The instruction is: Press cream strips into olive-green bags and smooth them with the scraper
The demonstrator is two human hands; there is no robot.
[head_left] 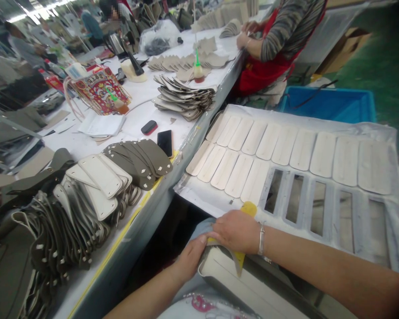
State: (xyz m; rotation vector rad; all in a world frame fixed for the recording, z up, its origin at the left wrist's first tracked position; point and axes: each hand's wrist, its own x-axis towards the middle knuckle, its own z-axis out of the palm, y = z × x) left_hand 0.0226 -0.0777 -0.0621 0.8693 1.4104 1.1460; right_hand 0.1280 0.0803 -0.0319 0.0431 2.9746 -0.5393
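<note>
Low in front of my body lies a long grey panel (249,283) with a pale inner face, probably leather. My left hand (194,254) is closed at its near end, the thumb pressed by the edge. My right hand (237,230) meets it there, fingers curled over a flat yellow piece (249,208) that shows above and below the palm. A curved flap (231,253) of grey material bends under the right hand. The fingertips are partly hidden, so the exact pinch is unclear.
Right of me stands a board (295,175) with rows of pale rounded panels and several open slots. The left table carries stacked grey pieces (66,230), white panels (101,175) and a phone (165,142). Beyond are a blue bin (332,104) and a co-worker's sleeve (282,35).
</note>
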